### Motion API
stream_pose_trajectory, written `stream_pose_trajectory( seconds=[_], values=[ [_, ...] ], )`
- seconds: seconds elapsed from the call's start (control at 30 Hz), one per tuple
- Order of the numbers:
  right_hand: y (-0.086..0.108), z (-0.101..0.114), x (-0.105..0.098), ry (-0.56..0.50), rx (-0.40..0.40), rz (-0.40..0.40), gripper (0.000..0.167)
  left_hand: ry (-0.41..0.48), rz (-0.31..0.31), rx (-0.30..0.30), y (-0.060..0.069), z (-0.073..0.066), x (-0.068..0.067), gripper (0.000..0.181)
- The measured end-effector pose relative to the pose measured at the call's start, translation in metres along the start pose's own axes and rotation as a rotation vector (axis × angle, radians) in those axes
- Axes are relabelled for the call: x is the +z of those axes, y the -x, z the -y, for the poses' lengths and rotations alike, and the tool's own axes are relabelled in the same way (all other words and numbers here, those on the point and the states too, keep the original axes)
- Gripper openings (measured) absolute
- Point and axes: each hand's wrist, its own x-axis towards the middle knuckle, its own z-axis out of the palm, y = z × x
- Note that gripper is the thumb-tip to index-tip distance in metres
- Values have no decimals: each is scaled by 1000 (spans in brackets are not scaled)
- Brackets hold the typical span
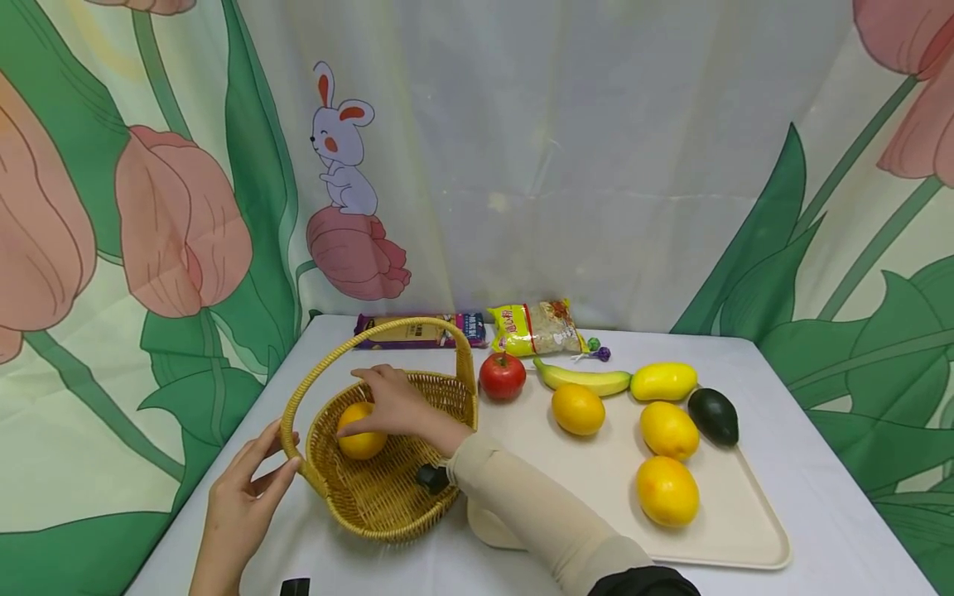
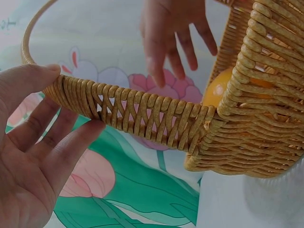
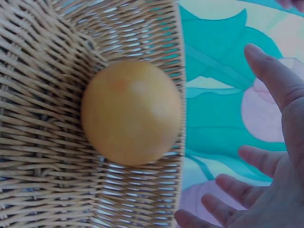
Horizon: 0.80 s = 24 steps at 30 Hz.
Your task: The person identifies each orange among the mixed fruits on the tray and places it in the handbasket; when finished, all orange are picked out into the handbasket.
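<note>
A wicker basket [image 1: 380, 505] stands at the left, with one round orange fruit [image 1: 358, 447] [image 3: 131, 113] lying inside against its left wall. My left hand [image 1: 242, 501] [image 2: 40, 152] grips the base of the basket's arched handle [image 2: 137, 110] between thumb and fingers. Over the basket hangs my right hand [image 1: 402, 403] [image 3: 273, 190], fingers spread and holding nothing. In the right wrist view a gap shows between its fingers and the fruit. The left wrist view shows the right hand [image 2: 178, 28] beyond the handle.
Right of the basket, a cream tray [image 1: 532, 468] carries several yellow-orange fruits [image 1: 667, 492], with a banana [image 1: 585, 379], a red apple [image 1: 503, 377] and an avocado [image 1: 713, 416] at its edges. Behind lie a purple packet [image 1: 417, 331], a yellow packet [image 1: 532, 329] and small lollipops [image 1: 601, 353].
</note>
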Motion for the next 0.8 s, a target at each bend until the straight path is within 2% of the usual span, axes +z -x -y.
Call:
stream_pose_trajectory(
  seconds=[0.1,0.4,0.8],
  values=[
    [4,0,-8,-32,10,12,93,-5,5,7,0,1,1,61],
    [16,-2,-33,-42,13,24,93,-20,7,-44,-1,1,0,62],
    [34,-3,-48,-55,-23,6,94,-35,10,-51,0,3,-1,61]
  ],
)
